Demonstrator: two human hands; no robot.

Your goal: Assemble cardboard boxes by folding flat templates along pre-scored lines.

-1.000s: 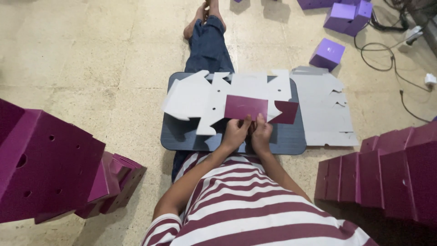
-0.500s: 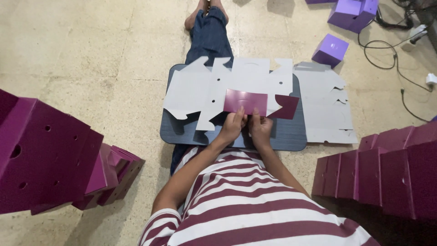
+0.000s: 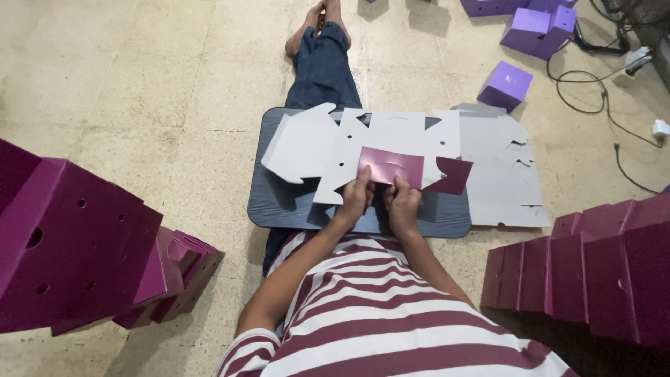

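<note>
We sit on the floor [image 3: 139, 91] with a dark lap desk [image 3: 279, 206] across our legs, so the work lies flat and close.

A flat box blank [image 3: 391, 136] lies on the desk, grey side up, spread from the left edge past the middle. Its long axis runs left to right, parallel to the desk's near edge. One near flap [image 3: 392, 165] is folded up and over, purple face showing. Another purple flap [image 3: 452, 176] pokes out just right of it.

Left hand [image 3: 357, 199] and right hand [image 3: 403, 204] sit side by side at the desk's near edge, both pinching the lower edge of the folded flap. Each grip is closed on the flap, thumbs on top. We judge that two hands close together keep the crease straight while the desk backs it.

More grey blanks [image 3: 504, 174] are stacked at the desk's right edge, hanging over onto the floor, within easy reach.

Stacks of folded purple pieces flank us: left stack [image 3: 77, 244] and right stack [image 3: 600, 279], both on the floor. Finished purple boxes [image 3: 520, 49] sit on the floor well beyond the desk's far right corner, near cables [image 3: 600, 91].
</note>
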